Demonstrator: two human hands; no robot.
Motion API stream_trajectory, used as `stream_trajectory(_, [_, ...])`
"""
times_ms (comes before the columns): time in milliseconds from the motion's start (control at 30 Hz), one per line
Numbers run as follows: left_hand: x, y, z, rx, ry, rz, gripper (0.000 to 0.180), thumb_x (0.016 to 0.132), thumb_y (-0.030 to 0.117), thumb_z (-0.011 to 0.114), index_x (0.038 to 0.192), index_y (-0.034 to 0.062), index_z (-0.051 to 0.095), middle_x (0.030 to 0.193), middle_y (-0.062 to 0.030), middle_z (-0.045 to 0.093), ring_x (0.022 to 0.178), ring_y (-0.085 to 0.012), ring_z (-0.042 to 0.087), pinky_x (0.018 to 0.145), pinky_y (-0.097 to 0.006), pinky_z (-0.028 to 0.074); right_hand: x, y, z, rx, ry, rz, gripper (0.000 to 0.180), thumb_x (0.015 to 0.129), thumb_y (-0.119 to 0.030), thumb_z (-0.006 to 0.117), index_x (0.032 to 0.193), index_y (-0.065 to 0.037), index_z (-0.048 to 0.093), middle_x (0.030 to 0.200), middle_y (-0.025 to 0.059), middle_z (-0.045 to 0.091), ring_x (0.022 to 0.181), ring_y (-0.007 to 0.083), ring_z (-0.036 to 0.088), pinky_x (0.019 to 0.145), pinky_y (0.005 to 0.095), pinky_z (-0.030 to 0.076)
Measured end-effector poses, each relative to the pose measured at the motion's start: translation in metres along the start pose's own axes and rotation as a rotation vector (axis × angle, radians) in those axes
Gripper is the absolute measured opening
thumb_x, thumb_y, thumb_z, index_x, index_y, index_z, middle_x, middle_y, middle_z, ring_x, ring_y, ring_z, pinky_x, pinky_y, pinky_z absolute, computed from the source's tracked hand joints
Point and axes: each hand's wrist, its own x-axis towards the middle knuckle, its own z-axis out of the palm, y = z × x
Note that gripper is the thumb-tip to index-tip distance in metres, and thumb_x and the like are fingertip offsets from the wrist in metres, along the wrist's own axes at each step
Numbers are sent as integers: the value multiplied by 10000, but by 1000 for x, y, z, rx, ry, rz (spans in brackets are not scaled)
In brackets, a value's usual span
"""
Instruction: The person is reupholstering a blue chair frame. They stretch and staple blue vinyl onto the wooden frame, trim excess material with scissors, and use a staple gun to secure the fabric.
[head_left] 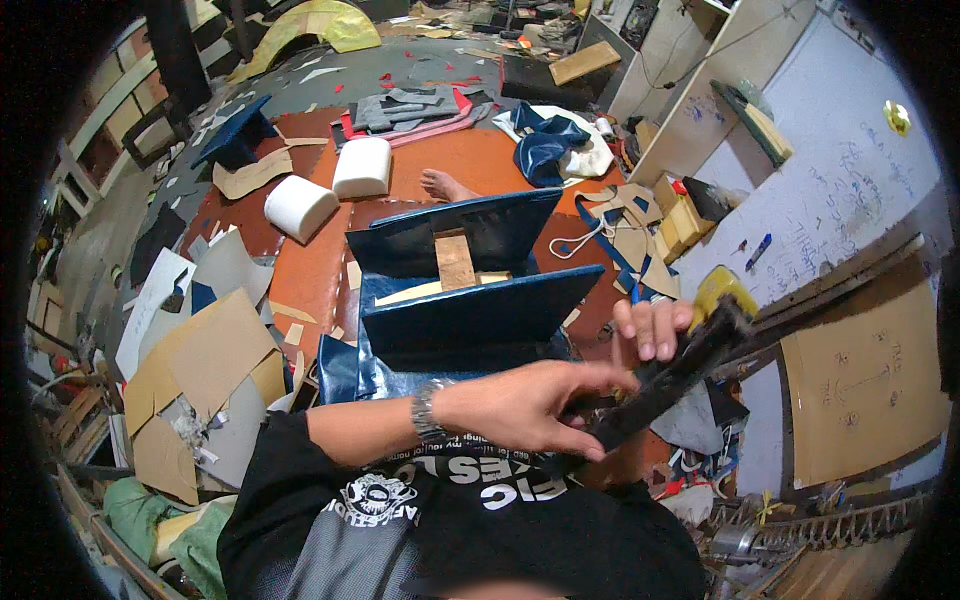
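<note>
A long black tool with a yellow end lies slantwise across my front, partly smeared by motion; it looks like a staple gun. My left hand, with a metal watch at the wrist, closes thumb and fingers on its lower end. Around its upper part curl the fingers of my right hand, while the tool covers the palm. Just beyond stands a dark blue covered frame with two upright panels. A brown wooden block bridges the gap between them.
Two white foam blocks lie beyond the frame on an orange-brown sheet. Cardboard pieces are heaped at left. Wooden blocks and cut board pieces lie right, near a written-on white panel. A coiled hose is lower right.
</note>
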Motion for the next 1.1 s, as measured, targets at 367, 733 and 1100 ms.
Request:
stream_trajectory(367, [7,65,-18,267,746,333,214,1020,88,720,1207,-8,764,1043,-54,672,933,-101,641,835,-264,525,-9,-14,14,-59,436,-73,688,1063,-692,460,1348,-91,634,902,49,669,768,174,565,663,325,505])
stream_trajectory(733, [31,64,-13,449,647,114,266,987,138,776,1201,-20,763,950,-61,696,824,-74,659,691,-262,524,-5,-6,24,-413,560,-121,747,1088,-695,362,1194,-21,666,833,84,711,675,196,660,554,346,562])
stream_trajectory(1100, [20,43,-41,673,426,440,1407,652,488,1002,1696,31,176,1676,-201,371,1518,-349,425,1183,-477,443,8,5,30,-160,638,5,709,1077,-703,390,1257,-54,612,758,65,676,652,164,633,605,315,549])
